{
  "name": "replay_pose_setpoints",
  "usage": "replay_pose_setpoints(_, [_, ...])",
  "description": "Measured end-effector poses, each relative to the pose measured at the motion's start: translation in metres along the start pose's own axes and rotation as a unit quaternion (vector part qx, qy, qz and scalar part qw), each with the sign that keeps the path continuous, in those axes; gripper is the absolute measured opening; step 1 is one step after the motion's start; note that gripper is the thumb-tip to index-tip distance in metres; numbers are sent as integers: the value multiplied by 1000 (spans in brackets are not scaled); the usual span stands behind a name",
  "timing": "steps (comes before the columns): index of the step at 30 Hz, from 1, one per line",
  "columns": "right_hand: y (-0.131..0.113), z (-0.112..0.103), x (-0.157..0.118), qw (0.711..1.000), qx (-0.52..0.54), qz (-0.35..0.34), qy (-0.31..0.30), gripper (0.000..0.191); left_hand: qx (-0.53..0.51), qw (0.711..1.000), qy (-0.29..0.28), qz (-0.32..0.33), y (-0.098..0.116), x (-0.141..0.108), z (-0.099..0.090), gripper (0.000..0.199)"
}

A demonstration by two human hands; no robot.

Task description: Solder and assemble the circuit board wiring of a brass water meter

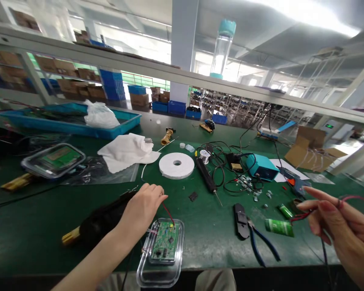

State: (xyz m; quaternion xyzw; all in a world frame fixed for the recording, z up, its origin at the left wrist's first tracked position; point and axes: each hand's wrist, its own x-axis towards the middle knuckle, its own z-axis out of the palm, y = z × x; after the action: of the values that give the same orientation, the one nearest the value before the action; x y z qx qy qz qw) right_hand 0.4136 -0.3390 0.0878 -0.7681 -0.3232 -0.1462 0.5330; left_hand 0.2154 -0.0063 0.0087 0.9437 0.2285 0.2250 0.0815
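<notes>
My left hand point(147, 204) is closed, with its fingers curled down. A red wire point(168, 211) runs from under its thumb to a green circuit board point(166, 241). The board lies in a clear plastic case point(139, 277) at the table's front edge. At the right, my right hand point(336, 226) pinches thin red and black wires point(301, 216) between thumb and fingers. These wires lead to a green battery point(279, 227) on the table, with a second green battery point(285, 211) just behind it. A black tool body with a gold end point(71, 235) lies partly behind my left forearm.
Blue-handled pliers point(262, 242) and a black tool point(241, 222) lie near the front. Behind them are a soldering iron point(206, 176), a white tape roll point(176, 165), tangled cables and a teal box point(262, 167). A blue tray point(121, 125) and white cloth point(125, 151) sit left.
</notes>
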Motion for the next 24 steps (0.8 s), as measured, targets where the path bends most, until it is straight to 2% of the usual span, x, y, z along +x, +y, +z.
replay_pose_setpoints(2, [-14,18,-2,995,75,57,-31,39,-167,982,-44,-76,8,-5,-4,23])
replay_pose_setpoints(5, [-27,49,-1,979,172,86,-60,36,-370,909,-91,-171,20,-12,-7,22])
replay_pose_setpoints(8, [-34,80,0,973,181,80,-116,31,-486,850,-99,-178,29,-19,-4,22])
replay_pose_setpoints(11, [-36,108,-5,961,94,43,-257,33,-550,814,-112,-153,34,-26,0,28])
replay_pose_setpoints(13, [-37,124,-11,936,39,6,-350,32,-567,804,-112,-139,36,-29,2,37])
replay_pose_setpoints(15, [-36,135,-17,916,5,-34,-401,30,-570,804,-112,-129,38,-32,3,43])
replay_pose_setpoints(18, [-35,142,-23,897,-21,-83,-434,27,-573,803,-120,-115,39,-33,4,48])
replay_pose_setpoints(22, [-35,140,-26,871,-35,-111,-478,25,-600,783,-104,-124,37,-33,5,61])
replay_pose_setpoints(24, [-35,138,-27,860,-52,-118,-494,26,-594,787,-103,-126,37,-33,5,51])
